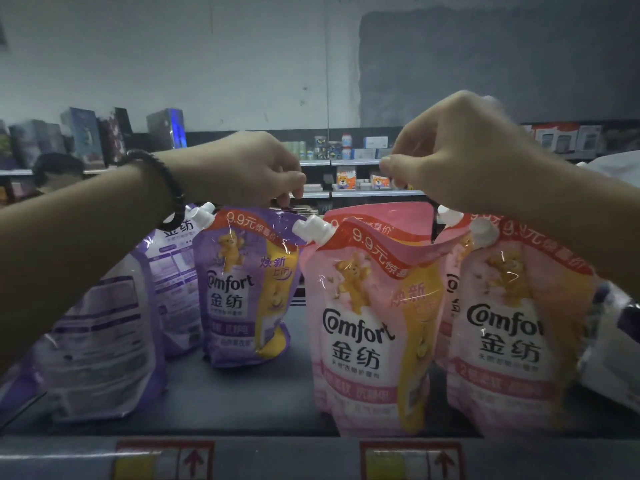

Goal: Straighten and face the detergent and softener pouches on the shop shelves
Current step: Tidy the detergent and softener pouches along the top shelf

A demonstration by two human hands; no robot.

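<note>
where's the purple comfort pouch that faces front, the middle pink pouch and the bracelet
purple pouch (230, 284): head view, on its Comfort logo
middle pink pouch (356, 327): head view, on its Comfort logo
bracelet (175, 192): head view, on its dark beads

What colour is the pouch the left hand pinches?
The pouch is purple with a yellow panel; head view shows it best.

One purple Comfort pouch (242, 289): upright, front toward me, top pinched in my left hand (242, 168). Beside it, two purple pouches (104, 341): backs outward, leaning. Pink pouches (367, 327): upright, fronts toward me, one top folded over.
</note>
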